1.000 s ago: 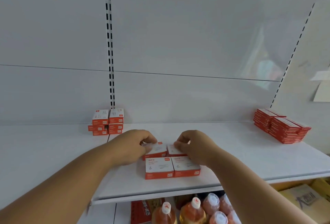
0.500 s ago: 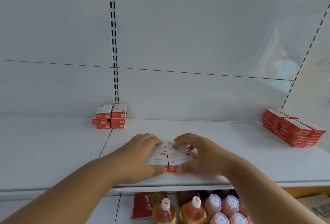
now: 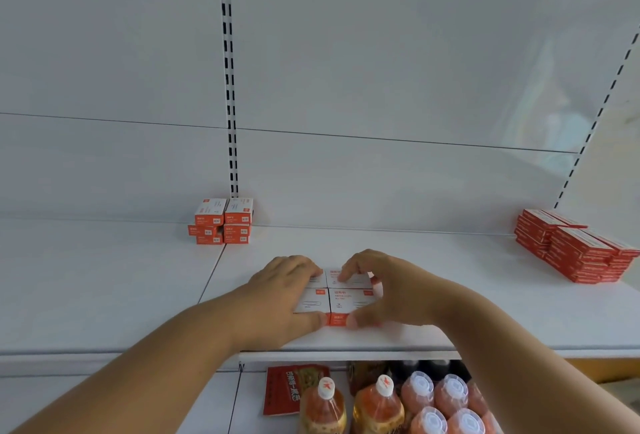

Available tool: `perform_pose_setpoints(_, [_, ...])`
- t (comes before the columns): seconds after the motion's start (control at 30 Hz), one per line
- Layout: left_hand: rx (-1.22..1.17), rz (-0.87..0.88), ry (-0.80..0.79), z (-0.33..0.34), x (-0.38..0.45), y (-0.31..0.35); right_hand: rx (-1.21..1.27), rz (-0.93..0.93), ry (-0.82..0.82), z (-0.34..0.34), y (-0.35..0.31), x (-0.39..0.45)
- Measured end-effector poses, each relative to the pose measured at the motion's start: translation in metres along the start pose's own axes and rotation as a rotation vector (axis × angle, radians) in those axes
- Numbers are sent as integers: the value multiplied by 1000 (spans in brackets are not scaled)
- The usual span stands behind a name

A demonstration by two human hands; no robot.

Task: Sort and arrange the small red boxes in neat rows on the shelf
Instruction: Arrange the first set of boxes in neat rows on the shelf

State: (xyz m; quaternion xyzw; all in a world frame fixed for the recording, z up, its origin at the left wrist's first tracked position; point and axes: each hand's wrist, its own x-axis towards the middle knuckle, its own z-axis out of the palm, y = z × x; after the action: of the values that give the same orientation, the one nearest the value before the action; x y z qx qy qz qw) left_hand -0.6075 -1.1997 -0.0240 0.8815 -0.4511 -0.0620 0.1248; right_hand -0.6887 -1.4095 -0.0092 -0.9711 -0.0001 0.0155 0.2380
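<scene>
Hands (image 3: 282, 291) (image 3: 388, 290) cup four red boxes (image 3: 341, 295) together

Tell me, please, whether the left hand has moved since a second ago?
Yes. The left hand has slid toward the shelf's front edge, now cupping the left side of the four-box block, thumb at its front.

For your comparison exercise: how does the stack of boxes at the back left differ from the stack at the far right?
The left stack is small and square to the wall; the right stack is bigger and angled. The left stack's boxes are stubby, the right stack's long and flat. Both are red and white, untouched.
</scene>
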Motion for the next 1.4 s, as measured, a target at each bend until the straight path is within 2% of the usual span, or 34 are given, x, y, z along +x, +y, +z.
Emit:
perform_pose_setpoints(0.13, [-135,-11,17,-7,-3,-8,29,-22,-10,-9,-9,10])
perform_pose_setpoints(0.27, [-310,-97,231,-24,-10,-42,14,-59,176,-5,-32,34])
perform_pose_setpoints(0.4, [-318,-204,449,-46,-12,-89,13,-32,305,7,-69,77])
perform_pose_setpoints(0.53, [-260,-296,540,-55,0,-122,23,29,272,18,-103,120])
perform_pose_setpoints(0.7, [-208,-437,844,-45,15,-150,-29,124,181,32,-124,161])
perform_pose_setpoints(0.8, [-252,-542,776,-37,22,-169,54,233,156,41,-126,172])
perform_pose_setpoints(0.9, [-314,-567,694,-35,27,-182,284,299,265,44,-127,176])
perform_pose_setpoints(1.07, [-458,-507,681,-36,26,-182,288,328,381,44,-141,176])
perform_pose_setpoints(1.23, [-485,-436,755,-36,19,-180,592,371,423,47,-147,171])
perform_pose_setpoints(1.3, [-561,-402,791,-37,18,-176,688,331,437,45,-148,166])
perform_pose_setpoints(1.4, [-714,-346,762,-42,15,-165,801,254,437,40,-148,156])
